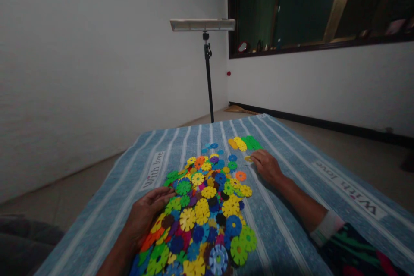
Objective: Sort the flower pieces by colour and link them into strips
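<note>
A heap of notched, flower-shaped plastic discs (202, 211) in yellow, green, blue, orange, purple and other colours lies on a striped cloth. My left hand (150, 207) is at the left edge of the heap, thumb and fingers drawn together; what they hold, if anything, is hard to make out. Right of the heap, my right hand (268, 166) pinches a yellow disc (248, 159) low over the cloth. Just beyond it lies a row of overlapping discs, with orange, yellow discs (239, 143) and green discs (252, 142). An orange disc (240, 176) sits apart nearby.
The blue-and-white striped cloth (119, 181) covers the table. A few loose blue discs (213, 145) lie beyond the heap. Past the far edge stands a lamp panel (202, 25) on a black pole (209, 82), near the wall and a dark window (297, 4).
</note>
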{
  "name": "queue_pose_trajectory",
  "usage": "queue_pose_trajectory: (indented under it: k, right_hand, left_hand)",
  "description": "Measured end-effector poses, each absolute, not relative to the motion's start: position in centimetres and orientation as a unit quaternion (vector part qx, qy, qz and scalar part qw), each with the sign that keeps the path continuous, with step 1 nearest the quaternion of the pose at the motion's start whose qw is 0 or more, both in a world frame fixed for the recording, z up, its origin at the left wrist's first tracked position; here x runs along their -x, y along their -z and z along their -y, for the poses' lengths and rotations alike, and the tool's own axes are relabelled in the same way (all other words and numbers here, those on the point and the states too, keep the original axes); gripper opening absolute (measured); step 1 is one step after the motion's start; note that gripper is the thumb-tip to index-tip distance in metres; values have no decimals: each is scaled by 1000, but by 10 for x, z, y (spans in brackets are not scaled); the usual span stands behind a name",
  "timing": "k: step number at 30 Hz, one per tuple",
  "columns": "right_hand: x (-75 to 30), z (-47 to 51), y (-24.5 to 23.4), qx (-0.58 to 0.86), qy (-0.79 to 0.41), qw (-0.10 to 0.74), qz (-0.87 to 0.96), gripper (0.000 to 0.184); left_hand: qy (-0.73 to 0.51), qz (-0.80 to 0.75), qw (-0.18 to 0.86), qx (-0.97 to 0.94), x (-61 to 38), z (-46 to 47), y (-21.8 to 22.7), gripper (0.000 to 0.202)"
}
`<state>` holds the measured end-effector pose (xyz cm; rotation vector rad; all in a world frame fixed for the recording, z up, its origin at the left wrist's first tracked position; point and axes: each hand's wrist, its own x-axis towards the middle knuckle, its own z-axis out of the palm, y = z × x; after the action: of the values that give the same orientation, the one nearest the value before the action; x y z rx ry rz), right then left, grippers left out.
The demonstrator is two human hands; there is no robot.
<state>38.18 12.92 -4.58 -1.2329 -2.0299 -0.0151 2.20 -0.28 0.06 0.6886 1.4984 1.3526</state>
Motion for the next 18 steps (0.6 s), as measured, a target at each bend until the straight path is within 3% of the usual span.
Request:
queue_pose_trajectory:
  k: [9,18]
  right_hand:
    - [-380,-217,21,513,36,160,843,27]
    - [-378,-232,21,510,36,112,852,27]
  left_hand:
    - [-547,-617,496,-272,-11,-1,9,34]
    - [-542,-615,496,-286,-8,-2,13,38]
